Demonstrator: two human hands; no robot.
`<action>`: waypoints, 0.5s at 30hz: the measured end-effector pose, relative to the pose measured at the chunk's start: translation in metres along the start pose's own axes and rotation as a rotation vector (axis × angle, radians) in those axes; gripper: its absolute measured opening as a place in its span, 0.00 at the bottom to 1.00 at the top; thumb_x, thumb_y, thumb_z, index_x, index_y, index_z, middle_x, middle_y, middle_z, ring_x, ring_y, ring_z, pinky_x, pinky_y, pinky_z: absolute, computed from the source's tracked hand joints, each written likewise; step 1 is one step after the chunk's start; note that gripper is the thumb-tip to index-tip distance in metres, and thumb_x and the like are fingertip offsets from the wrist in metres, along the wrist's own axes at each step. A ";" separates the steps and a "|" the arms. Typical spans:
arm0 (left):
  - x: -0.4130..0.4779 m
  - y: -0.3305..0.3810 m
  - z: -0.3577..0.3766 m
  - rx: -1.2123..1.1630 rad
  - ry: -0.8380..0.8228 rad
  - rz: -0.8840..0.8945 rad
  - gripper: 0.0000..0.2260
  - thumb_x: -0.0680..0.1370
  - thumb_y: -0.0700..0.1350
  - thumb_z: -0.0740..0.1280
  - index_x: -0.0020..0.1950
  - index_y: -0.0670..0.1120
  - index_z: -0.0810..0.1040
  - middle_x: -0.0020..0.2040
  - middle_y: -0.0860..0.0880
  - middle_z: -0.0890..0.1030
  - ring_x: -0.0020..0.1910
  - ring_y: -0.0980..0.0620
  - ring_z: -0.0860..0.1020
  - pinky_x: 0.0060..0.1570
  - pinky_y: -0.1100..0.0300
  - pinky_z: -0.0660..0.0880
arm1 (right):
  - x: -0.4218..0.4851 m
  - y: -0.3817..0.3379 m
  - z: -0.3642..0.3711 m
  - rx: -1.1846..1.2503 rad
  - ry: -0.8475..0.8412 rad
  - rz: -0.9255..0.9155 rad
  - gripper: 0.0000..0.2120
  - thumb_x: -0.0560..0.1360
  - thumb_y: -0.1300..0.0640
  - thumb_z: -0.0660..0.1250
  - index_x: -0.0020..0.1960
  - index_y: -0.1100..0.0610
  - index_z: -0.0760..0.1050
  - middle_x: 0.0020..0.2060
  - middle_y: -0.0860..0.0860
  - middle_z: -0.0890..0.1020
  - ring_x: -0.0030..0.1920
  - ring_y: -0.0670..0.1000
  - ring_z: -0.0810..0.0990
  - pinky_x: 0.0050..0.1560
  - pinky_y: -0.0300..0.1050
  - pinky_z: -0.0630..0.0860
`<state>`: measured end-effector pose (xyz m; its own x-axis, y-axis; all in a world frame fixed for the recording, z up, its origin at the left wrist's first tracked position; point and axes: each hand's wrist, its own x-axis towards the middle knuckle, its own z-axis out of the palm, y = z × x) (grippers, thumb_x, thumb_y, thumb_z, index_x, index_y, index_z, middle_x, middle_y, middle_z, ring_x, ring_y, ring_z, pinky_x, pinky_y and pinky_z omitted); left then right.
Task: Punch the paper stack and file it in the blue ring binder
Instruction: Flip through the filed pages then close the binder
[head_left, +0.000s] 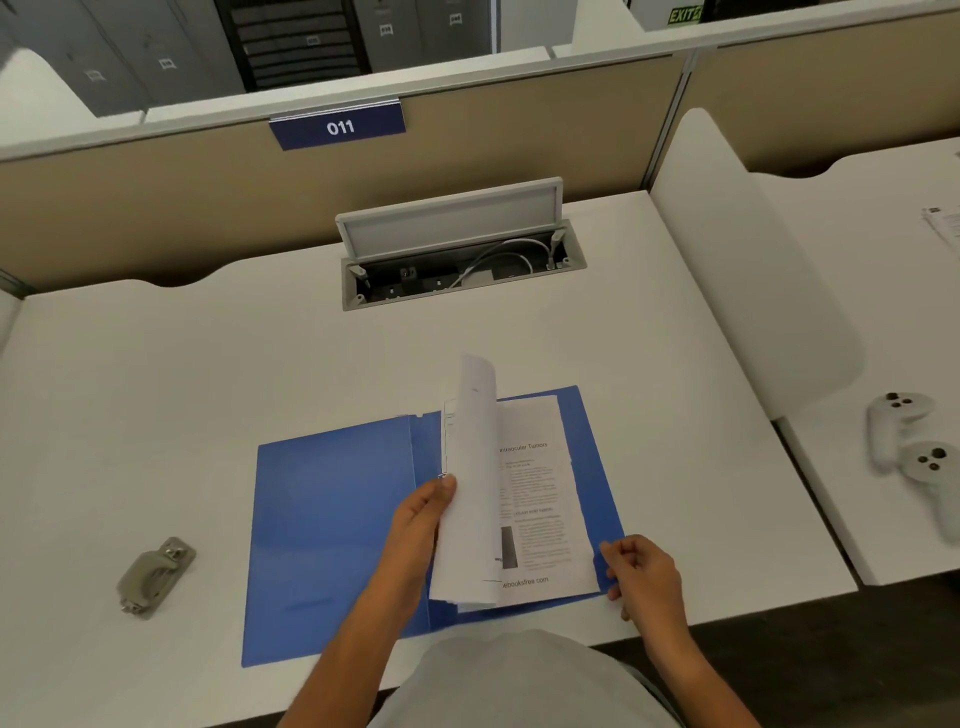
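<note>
Step judged: filing. The blue ring binder (332, 519) is laid open at 6 o'clock on the white desk (182, 374), with the paper stack (540, 499) on its right half. Upper sheets are held raised at the spine edge by the left hand (415, 525). The right hand (644, 577) is set at the binder's 4 o'clock corner, fingers curled; no pinch can be confirmed. Rings hidden.

Next, as judged: holes to be seated, sheets lowered.

Metal hole punch (153, 577) at 8 o'clock. Open cable box (462, 270) at 12 o'clock, before a beige partition (519, 150) marked 011.
</note>
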<state>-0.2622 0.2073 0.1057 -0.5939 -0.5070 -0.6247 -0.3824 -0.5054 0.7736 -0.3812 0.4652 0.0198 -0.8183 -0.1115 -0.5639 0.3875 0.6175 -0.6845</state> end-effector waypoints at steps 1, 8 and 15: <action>0.005 -0.008 -0.001 0.038 0.061 0.039 0.15 0.86 0.53 0.63 0.61 0.46 0.84 0.56 0.47 0.89 0.57 0.45 0.86 0.55 0.51 0.82 | 0.001 0.000 -0.002 -0.008 0.013 -0.020 0.08 0.81 0.53 0.73 0.45 0.56 0.81 0.36 0.55 0.85 0.33 0.55 0.84 0.28 0.45 0.78; 0.027 -0.059 -0.014 0.653 0.219 0.232 0.04 0.83 0.46 0.71 0.57 0.53 0.82 0.54 0.55 0.85 0.54 0.57 0.83 0.57 0.53 0.84 | 0.015 -0.012 -0.009 -0.041 -0.012 -0.152 0.08 0.83 0.52 0.71 0.45 0.53 0.80 0.40 0.51 0.86 0.42 0.54 0.85 0.43 0.52 0.83; 0.034 -0.086 -0.007 0.970 0.255 0.351 0.04 0.81 0.46 0.73 0.55 0.50 0.81 0.54 0.53 0.84 0.50 0.56 0.81 0.52 0.64 0.80 | 0.020 -0.023 -0.003 -0.145 -0.062 -0.323 0.04 0.82 0.53 0.72 0.52 0.51 0.77 0.48 0.47 0.83 0.50 0.51 0.84 0.45 0.37 0.78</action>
<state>-0.2440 0.2284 0.0175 -0.6576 -0.7045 -0.2669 -0.6861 0.4138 0.5984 -0.4083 0.4513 0.0255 -0.8595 -0.3635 -0.3594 0.0451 0.6463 -0.7618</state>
